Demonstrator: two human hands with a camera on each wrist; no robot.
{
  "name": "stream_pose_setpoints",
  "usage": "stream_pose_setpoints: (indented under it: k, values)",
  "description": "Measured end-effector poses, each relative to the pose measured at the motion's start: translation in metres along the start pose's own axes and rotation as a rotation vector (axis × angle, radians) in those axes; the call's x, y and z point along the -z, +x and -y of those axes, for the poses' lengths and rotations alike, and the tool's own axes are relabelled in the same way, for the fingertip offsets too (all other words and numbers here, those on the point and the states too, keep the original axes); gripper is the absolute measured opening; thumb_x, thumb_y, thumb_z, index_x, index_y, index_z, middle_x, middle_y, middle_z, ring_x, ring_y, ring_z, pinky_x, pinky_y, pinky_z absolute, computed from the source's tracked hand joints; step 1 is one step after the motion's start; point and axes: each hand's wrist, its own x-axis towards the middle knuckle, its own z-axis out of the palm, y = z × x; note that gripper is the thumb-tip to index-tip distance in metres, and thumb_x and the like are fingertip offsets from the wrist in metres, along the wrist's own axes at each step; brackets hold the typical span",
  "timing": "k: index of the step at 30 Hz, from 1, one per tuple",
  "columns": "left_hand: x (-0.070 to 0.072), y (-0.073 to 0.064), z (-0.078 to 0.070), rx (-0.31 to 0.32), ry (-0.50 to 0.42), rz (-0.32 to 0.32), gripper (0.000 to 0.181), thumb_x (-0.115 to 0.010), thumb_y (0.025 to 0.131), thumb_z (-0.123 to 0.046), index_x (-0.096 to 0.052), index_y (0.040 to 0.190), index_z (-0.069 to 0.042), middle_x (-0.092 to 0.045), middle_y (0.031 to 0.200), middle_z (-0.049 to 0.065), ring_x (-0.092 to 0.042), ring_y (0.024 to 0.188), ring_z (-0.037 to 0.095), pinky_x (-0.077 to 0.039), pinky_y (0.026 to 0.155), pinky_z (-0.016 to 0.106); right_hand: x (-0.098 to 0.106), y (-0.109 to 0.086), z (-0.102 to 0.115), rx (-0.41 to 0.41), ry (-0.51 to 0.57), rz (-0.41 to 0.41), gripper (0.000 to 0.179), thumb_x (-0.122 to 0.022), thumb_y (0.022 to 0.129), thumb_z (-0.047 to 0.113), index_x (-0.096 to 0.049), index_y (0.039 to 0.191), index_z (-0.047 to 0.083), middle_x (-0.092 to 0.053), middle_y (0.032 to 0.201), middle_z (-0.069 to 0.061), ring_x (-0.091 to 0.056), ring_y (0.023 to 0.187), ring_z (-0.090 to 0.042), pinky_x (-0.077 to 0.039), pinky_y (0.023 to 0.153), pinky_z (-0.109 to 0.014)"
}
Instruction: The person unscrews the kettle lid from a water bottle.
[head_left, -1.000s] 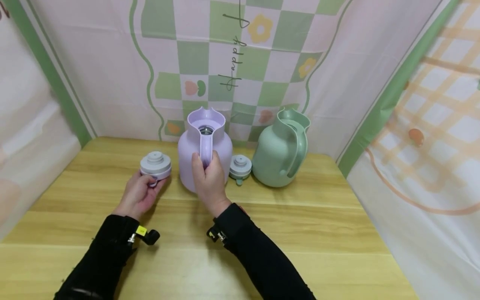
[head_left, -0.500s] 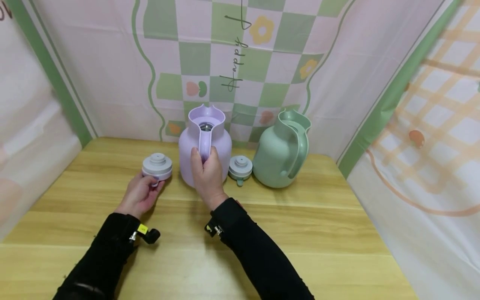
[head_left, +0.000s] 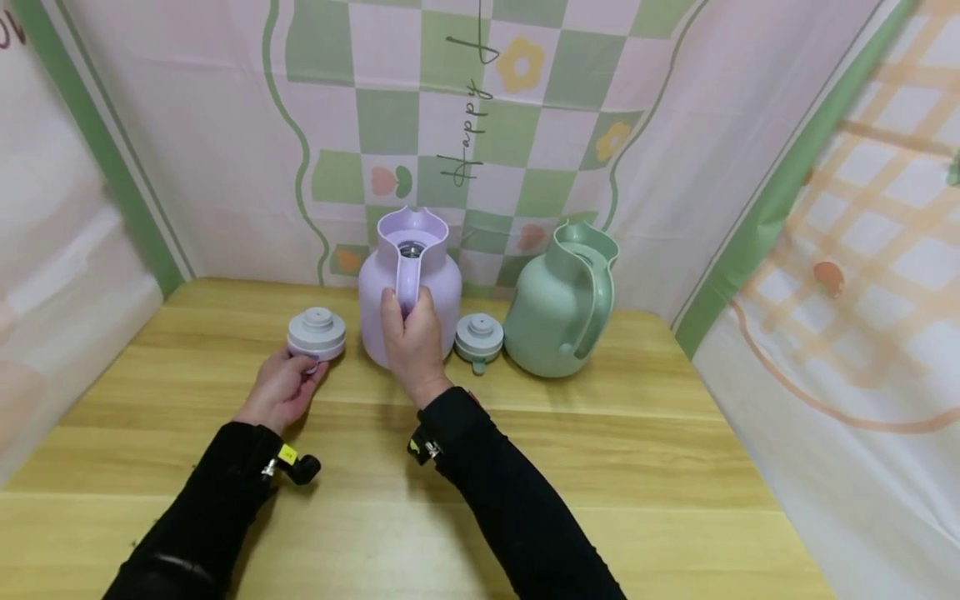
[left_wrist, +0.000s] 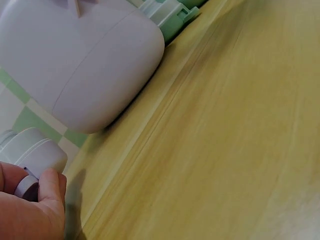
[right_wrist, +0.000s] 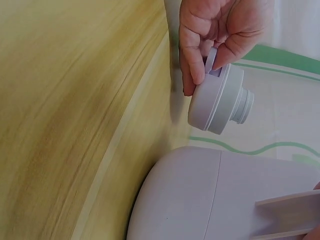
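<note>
In the head view my right hand [head_left: 415,346] grips the handle of a lilac thermos jug [head_left: 371,312], whose mouth is uncovered and shows a metal interior. The jug stands on the wooden table. To its left, my left hand [head_left: 281,387] pinches the small tab of a lilac-and-grey lid [head_left: 317,333], its stepped grey plug facing up. The right wrist view shows thumb and fingers on that tab, with the lid [right_wrist: 215,102] held off the table beside the jug [right_wrist: 185,200]. Only a bit of my right hand shows there, at the edge.
Right of the lilac jug lies a second grey lid [head_left: 479,335] with a green tab, plug side up. A green thermos jug [head_left: 551,312] stands beside it, handle turned toward the front right. A patterned cloth [head_left: 495,125] hangs behind the wooden table [head_left: 600,467].
The lilac jug has shifted slightly back toward the cloth, my right hand still on its handle. My left hand has moved a little to the right with the lid.
</note>
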Motion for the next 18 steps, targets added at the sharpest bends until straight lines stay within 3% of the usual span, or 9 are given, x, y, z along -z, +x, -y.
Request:
stream_pose_setpoints:
  k: [7,18]
  values:
    - [-0.002,0.006,-0.001,0.000,0.052,-0.011,0.077,-0.033,0.105,0.009,0.006,0.168,-0.013,-0.004,0.176,0.010,-0.020,0.158,0.020,-0.035,0.117,0.020,-0.001,0.003,-0.003,-0.002,-0.027,-0.021,0.038,-0.050,0.104,0.034,-0.053,0.108,-0.004,-0.056,0.084,-0.010,-0.058,0.079,-0.021,-0.048,0.067,-0.031]
    - [-0.009,0.017,-0.005,-0.056,0.196,-0.054,0.079,-0.038,0.105,0.008,0.007,0.167,-0.008,-0.006,0.174,0.017,-0.029,0.155,0.025,-0.042,0.111,0.017,-0.001,0.002,-0.003,0.014,-0.054,-0.022,0.040,-0.049,0.104,0.034,-0.054,0.108,-0.005,-0.058,0.085,-0.012,-0.059,0.078,-0.021,-0.048,0.067,-0.030]
